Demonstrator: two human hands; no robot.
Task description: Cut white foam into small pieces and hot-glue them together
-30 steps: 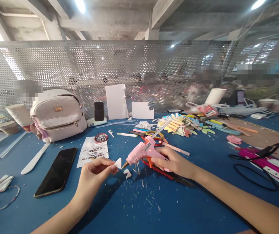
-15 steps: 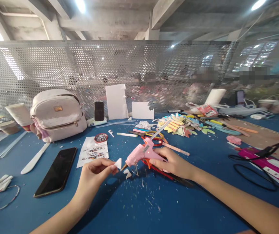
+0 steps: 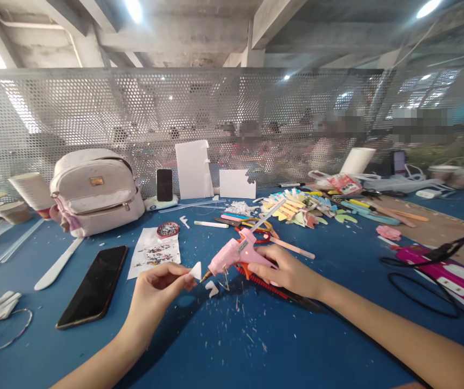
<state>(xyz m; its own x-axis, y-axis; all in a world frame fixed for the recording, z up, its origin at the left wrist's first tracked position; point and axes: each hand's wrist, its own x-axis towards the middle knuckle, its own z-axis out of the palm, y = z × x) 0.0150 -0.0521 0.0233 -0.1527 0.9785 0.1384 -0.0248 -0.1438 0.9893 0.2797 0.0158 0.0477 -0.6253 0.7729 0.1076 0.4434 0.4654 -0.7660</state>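
Between thumb and fingers, my left hand (image 3: 166, 282) pinches a small white foam piece (image 3: 196, 270) with a pointed end. My right hand (image 3: 277, 268) is wrapped round the handle of a pink hot glue gun (image 3: 232, 255), and a clear glue stick (image 3: 267, 217) juts from its back. The gun's metal nozzle points down-left, right beside the white piece; whether they touch I cannot tell. Below the nozzle lies another white cut piece (image 3: 212, 289) on the blue table (image 3: 232, 351). Under the gun is a red-and-black tool, partly hidden.
A phone (image 3: 93, 286), a white plastic knife (image 3: 58, 265) and a paper with beads (image 3: 154, 253) lie left. Behind them stands a white backpack (image 3: 96, 192). Scissors (image 3: 262, 236), pens and a heap of coloured foam scraps (image 3: 300, 206) lie beyond the gun. A magenta power strip (image 3: 442, 273) sits right.
Almost nothing differs. The white piece and my left fingers have shifted very slightly at the nozzle; the glue gun stays in place.
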